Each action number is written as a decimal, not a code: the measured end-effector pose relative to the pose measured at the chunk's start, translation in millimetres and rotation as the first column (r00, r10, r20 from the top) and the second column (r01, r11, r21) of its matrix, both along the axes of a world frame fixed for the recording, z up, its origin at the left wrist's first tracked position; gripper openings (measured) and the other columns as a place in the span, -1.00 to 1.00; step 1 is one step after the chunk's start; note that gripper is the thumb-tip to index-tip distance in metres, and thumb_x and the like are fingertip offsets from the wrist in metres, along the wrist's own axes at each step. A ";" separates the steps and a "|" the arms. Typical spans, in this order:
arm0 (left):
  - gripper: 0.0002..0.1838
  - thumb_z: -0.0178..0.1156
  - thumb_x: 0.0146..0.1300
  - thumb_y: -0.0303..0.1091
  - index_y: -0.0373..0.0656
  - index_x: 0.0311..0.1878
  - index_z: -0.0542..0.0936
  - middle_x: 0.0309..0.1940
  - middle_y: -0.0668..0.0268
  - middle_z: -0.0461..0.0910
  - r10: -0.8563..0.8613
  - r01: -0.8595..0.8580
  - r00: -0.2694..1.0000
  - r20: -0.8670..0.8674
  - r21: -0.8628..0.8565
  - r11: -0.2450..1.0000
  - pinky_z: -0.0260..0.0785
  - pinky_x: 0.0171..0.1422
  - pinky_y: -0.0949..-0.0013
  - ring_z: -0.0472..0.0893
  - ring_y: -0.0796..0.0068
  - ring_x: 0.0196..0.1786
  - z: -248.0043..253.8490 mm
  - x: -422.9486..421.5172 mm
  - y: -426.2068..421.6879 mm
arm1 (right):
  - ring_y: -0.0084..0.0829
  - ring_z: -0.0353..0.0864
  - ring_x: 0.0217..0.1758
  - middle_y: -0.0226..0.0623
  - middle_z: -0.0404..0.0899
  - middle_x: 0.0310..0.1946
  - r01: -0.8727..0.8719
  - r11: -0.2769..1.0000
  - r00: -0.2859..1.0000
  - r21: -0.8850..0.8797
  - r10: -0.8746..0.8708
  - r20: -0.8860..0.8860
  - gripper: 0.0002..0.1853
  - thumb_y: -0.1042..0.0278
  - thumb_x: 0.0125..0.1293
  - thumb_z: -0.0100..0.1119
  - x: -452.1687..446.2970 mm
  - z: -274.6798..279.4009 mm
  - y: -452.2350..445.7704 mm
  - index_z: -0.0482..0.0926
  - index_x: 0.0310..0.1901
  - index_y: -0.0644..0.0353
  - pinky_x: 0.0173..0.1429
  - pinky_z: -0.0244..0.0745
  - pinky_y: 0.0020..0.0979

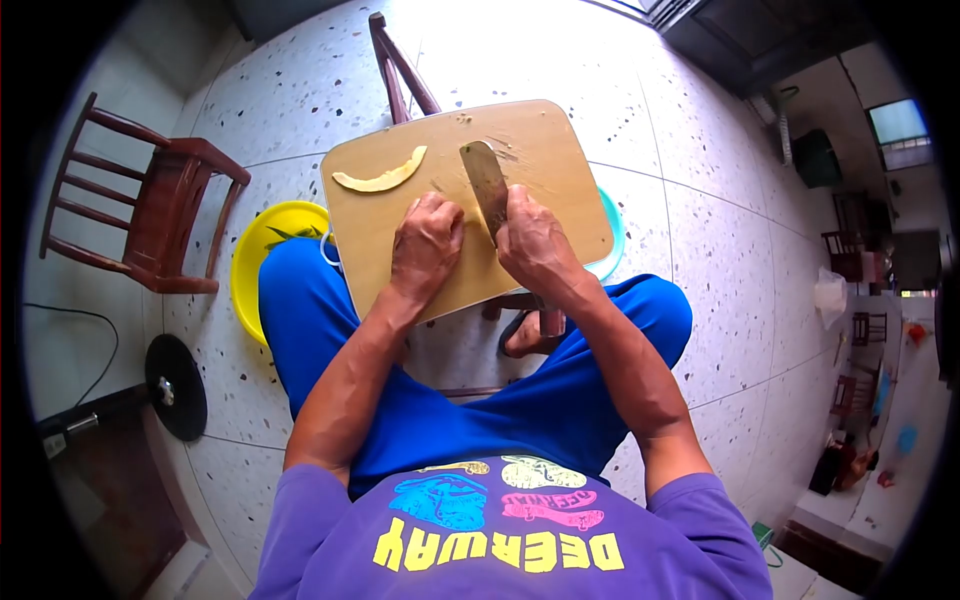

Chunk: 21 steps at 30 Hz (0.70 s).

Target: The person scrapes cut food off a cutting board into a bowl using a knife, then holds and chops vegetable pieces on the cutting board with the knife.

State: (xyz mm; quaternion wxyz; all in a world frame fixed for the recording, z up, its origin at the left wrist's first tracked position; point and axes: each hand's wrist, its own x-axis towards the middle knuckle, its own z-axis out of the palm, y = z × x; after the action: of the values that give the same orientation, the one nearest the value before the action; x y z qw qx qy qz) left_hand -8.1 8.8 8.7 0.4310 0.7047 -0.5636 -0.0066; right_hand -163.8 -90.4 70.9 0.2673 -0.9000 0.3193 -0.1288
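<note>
A small wooden table (380, 237) with rounded corners stands before my knees. My right hand (535, 240) is closed round a broad-bladed knife (485, 178), whose blade points away from me over the tabletop. To the left of the blade, my left hand (427, 243) rests on the table with its fingers curled in; what it holds, if anything, is hidden. A curved, pale yellow slice (384, 173) lies at the table's upper left, apart from both hands. Wet marks and small scraps show around the blade.
A yellow basin (250, 262) with something green inside is beside my left knee. A turquoise basin (614, 235) shows partly under the table's right edge. Left stands a reddish wooden chair (170, 215), with a round black base (176, 387) below it.
</note>
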 end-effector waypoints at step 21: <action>-0.93 0.36 0.25 -0.57 -0.28 -0.20 0.74 -0.19 0.09 0.70 -0.037 0.038 0.998 -0.044 0.017 0.999 0.59 0.06 0.09 0.71 -0.01 -0.08 -1.3 1.5 0.0 | 0.39 0.68 -0.05 0.43 0.62 -0.22 -0.011 1.000 1.000 0.012 0.011 -0.009 -0.78 0.57 0.35 0.05 7.7 0.0 -0.8 0.39 -0.04 0.53 0.10 0.58 0.19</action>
State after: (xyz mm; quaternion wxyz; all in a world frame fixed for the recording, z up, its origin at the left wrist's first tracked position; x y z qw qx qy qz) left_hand -6.6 8.8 7.4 0.4367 0.6976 -0.5670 -0.0351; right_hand -156.1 -91.2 70.8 0.2721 -0.9007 0.3162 -0.1212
